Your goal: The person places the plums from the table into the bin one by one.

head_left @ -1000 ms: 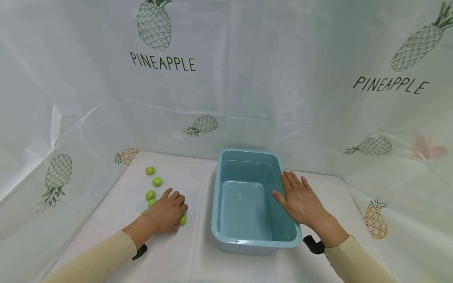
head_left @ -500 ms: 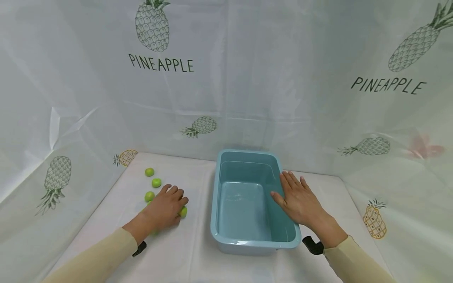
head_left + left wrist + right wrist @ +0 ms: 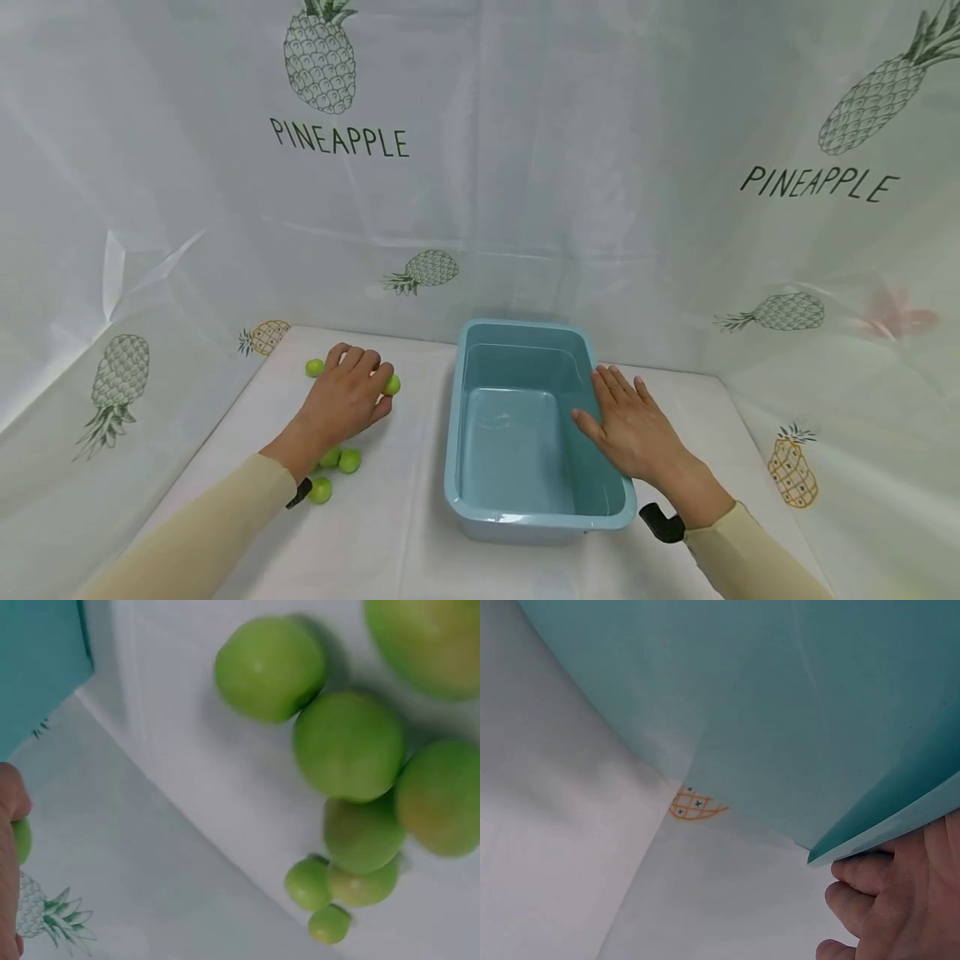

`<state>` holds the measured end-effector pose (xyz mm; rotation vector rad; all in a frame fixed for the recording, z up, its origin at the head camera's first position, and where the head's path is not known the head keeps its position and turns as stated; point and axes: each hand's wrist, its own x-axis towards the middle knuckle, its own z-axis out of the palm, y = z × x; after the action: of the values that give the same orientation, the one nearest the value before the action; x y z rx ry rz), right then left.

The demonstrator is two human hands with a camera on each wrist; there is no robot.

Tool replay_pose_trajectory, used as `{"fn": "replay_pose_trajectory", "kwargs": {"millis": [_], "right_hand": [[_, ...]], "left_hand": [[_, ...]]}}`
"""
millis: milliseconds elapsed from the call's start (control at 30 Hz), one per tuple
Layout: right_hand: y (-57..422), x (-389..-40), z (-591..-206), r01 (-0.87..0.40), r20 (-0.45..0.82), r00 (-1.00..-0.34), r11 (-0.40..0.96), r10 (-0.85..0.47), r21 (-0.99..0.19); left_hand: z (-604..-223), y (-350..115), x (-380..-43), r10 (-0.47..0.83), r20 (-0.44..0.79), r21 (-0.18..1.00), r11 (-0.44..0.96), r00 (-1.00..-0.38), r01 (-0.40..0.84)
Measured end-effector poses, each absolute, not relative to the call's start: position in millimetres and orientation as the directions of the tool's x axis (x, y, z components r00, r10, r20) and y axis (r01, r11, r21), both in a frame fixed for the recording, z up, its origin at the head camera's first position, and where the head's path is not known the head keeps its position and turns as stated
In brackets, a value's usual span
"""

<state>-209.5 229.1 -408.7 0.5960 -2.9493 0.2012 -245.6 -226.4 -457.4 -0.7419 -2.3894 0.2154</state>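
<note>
My left hand (image 3: 347, 393) pinches a small round green fruit (image 3: 392, 384) between thumb and fingers, to the left of the light-blue plastic basin (image 3: 452, 433). In the left wrist view, a sliver of the held green fruit (image 3: 22, 840) shows beside the hand at the left edge. Several more green fruits (image 3: 349, 746) lie clustered on the cloth, some with a yellowish blush. The right hand (image 3: 633, 427) rests on the basin's right rim, fingers extended and thumb over the inner side. From the right wrist, fingers (image 3: 851, 907) show just below the rim (image 3: 892, 829).
A white cloth (image 3: 420, 575) covers the table, with pineapple-printed sheeting (image 3: 555, 192) standing behind and at both sides. One green fruit (image 3: 315, 367) lies at the back left; another fruit (image 3: 320, 490) lies near the left wrist. The basin's floor (image 3: 517, 450) shows bare.
The left hand has moved away from me toward the back of the table with a green fruit, uncovering other fruits near its wrist. The right hand stays on the basin rim.
</note>
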Motion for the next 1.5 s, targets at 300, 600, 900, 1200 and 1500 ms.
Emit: {"fn": "replay_pose_trajectory", "kwargs": {"millis": [300, 600, 900, 1200, 1500], "right_hand": [[230, -209, -410, -0.393, 0.154, -0.914, 0.914, -0.377, -0.098], [231, -209, -411, -0.392, 0.152, -0.914, 0.915, -0.375, -0.097], [231, -208, -412, -0.387, 0.152, -0.916, 0.918, -0.371, -0.089], [231, -208, -411, -0.384, 0.159, -0.916, 0.919, -0.367, -0.091], [229, -208, -408, -0.388, 0.171, -0.913, 0.918, -0.370, -0.085]], "left_hand": [[-436, -217, -260, 0.529, 0.596, -0.340, 0.848, -0.604, 0.407], [-417, -204, -272, 0.526, 0.650, -0.345, 0.847, -0.549, 0.404], [-399, -187, -276, 0.539, 0.653, -0.336, 0.836, -0.532, 0.434], [-391, -166, -281, 0.578, 0.673, -0.360, 0.801, -0.461, 0.478], [-379, -137, -280, 0.606, 0.575, -0.260, 0.773, -0.551, 0.579]]}}
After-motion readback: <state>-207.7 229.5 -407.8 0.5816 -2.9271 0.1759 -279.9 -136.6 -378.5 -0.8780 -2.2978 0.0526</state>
